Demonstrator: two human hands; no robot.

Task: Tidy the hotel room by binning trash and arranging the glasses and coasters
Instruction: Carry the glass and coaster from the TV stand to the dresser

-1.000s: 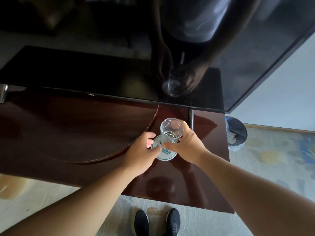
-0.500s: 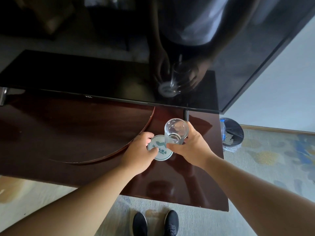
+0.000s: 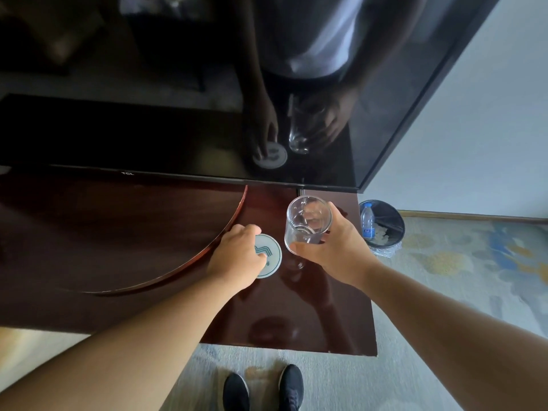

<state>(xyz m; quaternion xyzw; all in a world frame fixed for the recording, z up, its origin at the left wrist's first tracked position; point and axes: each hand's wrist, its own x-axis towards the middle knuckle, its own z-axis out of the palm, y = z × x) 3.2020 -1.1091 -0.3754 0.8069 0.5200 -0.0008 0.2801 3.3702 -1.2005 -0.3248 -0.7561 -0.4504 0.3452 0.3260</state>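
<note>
A clear drinking glass (image 3: 307,223) is held upright above the dark wooden table (image 3: 311,321), gripped from the right side by my right hand (image 3: 338,250). To its left a round white coaster (image 3: 271,256) with a green wavy logo lies flat on the table. My left hand (image 3: 237,258) covers the coaster's left part, fingers curled down onto it; whether they pinch its edge I cannot tell. Glass and coaster are apart, the glass lifted clear of the tabletop.
A large black TV (image 3: 178,114) stands along the back of the table and mirrors my hands. A black bin (image 3: 385,226) holding a plastic water bottle (image 3: 367,223) and crumpled paper sits on the carpet right of the table. My shoes (image 3: 264,387) are below the table's front edge.
My right hand lifted the glass off the coaster and moved it up and to the right. My left hand stayed on the coaster, which slid slightly left.
</note>
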